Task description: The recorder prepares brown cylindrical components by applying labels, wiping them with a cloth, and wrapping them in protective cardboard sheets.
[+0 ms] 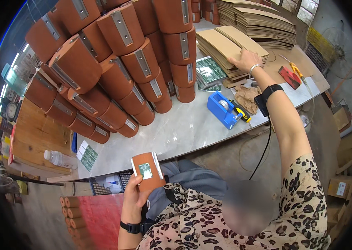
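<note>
1 reddish-brown block (156,181) sits gripped in the left hand (133,196), just off the near edge of the table (176,131). Far and to its right, past the blue tape dispenser (218,109), the right hand (247,60) touches the cardboard stack (215,43), whose long axis runs far-left to near-right; whether the fingers pinch, I cannot tell.

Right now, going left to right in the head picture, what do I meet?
White plastic bottle, green-and-white label sheet, reddish-brown piece in the left hand, blue tape dispenser, flat red item, fan.
</note>
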Demonstrator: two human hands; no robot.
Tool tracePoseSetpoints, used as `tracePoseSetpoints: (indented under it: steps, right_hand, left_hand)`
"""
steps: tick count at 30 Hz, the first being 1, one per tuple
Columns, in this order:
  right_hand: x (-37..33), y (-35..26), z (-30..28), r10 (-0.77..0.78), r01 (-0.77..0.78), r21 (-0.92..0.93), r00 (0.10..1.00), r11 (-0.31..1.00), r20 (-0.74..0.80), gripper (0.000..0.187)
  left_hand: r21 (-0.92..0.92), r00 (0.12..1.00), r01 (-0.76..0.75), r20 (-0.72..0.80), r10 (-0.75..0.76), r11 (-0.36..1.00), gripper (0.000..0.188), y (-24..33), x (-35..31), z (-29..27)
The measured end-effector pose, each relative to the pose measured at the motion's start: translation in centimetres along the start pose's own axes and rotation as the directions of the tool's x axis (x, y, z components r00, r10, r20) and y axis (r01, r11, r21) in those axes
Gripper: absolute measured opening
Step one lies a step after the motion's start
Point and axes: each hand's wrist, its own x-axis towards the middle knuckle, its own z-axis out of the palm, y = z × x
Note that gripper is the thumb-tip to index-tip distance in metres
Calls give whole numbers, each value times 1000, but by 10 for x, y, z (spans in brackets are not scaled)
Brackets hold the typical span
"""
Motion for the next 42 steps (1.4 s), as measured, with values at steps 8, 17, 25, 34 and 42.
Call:
tracePoseSetpoints:
  steps: [8,17,25,34,42]
  right_hand:
    - [-5,-4,-7,3,-2,15,1000,1000,-12,89]
    - [-10,12,7,42,24,242,963,970,-267,80]
    - [-166,37,26,25,410,637,829,653,-559,56]
    - [-391,1,79,-208,207,755,973,623,-96,58]
    - [-357,-24,51,-700,611,536,712,582,-52,79]
  left_hand:
    - [24,999,-22,-46,23,999,70,-3,5,0]
    - [21,998,-66,11,66,998,72,-8,2,12]
    - [51,989,-71,131,63,996,85,-10,2,27]
    - [158,914,161,349,-208,974,78,-21,43,52]
    - [-30,974,215,83,-212,976,57,-12,50,18]
